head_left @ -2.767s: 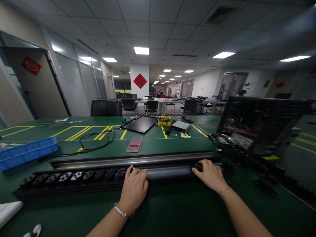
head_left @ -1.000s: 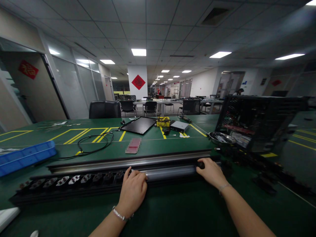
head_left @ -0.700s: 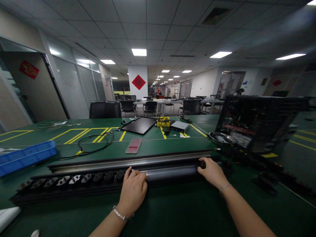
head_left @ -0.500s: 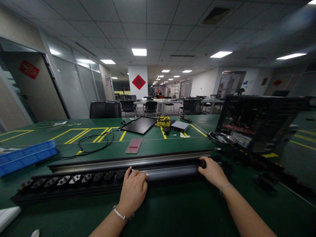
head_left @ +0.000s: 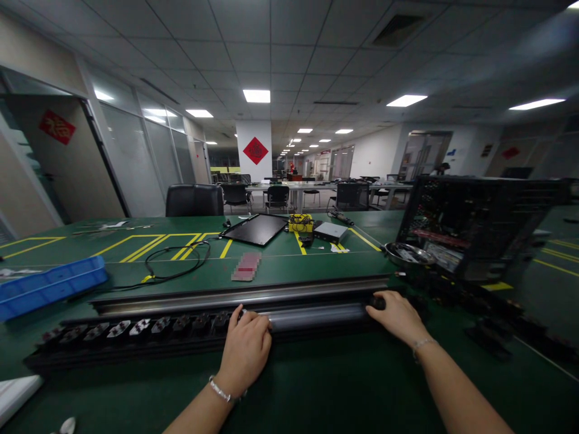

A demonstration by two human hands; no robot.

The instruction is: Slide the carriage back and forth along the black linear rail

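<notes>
Right hand [head_left: 401, 314] shifted slightly rightward, pinching dark piece [head_left: 378, 303], left hand [head_left: 246, 345] on metal rail [head_left: 316, 317], lower centre, grip unclear

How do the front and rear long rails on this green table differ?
The front rail carries a row of plug-like pieces along its left part; the rear rail shows none. The front rail's left end reaches farther left in view than the rear rail's. The left hand rests over the front rail, not over the rear rail. Both are long and dark, with a shiny inner surface.
</notes>
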